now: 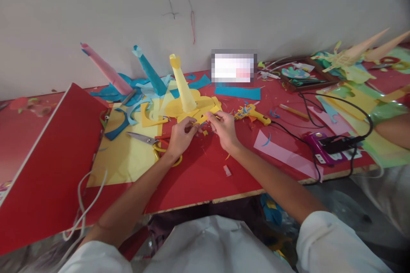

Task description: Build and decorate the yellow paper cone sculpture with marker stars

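Observation:
Close to the table's middle, my left hand (183, 136) and my right hand (223, 129) pinch a small yellow strip (204, 117), one at each end. It looks like felt or craft foam. Just behind it a pale yellow cone (183, 87) stands on a yellow petal-shaped base (205, 103). Scissors (145, 137) with red and yellow handles lie beside my left hand, partly under that forearm. To the right of my right hand rests a yellow glue gun (254, 114), its black cord running right. Small scraps are scattered beneath my fingers.
A blue cone (150, 72) and a pink cone (107, 70) stand at back left. A red panel (60, 153) leans at left. Right are a pink strip (285, 155), a purple box with plugged cords (320, 147), a tool tray (325, 79) and another person's arm (392, 131).

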A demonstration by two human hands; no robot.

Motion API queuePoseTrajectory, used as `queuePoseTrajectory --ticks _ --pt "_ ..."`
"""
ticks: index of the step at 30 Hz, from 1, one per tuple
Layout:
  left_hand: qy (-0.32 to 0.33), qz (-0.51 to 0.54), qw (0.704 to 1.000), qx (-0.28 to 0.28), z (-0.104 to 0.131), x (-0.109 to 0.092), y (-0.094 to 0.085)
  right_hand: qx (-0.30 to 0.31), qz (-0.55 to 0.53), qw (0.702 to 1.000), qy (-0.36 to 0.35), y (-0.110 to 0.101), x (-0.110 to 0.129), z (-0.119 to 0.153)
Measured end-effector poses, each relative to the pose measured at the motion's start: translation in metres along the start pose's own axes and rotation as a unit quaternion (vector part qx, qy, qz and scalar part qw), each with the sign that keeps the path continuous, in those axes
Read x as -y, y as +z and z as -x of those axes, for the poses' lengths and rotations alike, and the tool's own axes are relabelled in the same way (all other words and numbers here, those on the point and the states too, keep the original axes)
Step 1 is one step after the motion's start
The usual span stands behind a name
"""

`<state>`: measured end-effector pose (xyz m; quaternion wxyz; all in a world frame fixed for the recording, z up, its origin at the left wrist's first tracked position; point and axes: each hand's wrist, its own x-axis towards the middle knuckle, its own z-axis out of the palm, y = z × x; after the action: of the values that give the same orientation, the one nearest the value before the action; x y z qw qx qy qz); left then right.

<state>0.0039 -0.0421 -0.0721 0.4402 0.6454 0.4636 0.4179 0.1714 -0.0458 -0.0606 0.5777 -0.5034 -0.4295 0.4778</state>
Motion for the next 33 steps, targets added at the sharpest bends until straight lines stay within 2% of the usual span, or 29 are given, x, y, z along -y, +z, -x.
queuePoseTrajectory --ticks 5,10,33 --pt "-0.001 0.026 1.000 0.000 -0.0010 0.0017 -0.0001 -0.016 0.015 0.999 -0.030 -0.0009 0.0022 -0.0018" --pt "-0.002 0.042 0.999 -0.001 -0.0013 0.0048 -0.0005 -0.027 -0.035 0.998 -0.045 -0.0014 0.0005 -0.0053" --pt "-0.002 0.061 0.998 -0.015 -0.0006 -0.0010 0.0007 -0.044 -0.139 0.989 0.000 -0.0046 0.0022 -0.0096"
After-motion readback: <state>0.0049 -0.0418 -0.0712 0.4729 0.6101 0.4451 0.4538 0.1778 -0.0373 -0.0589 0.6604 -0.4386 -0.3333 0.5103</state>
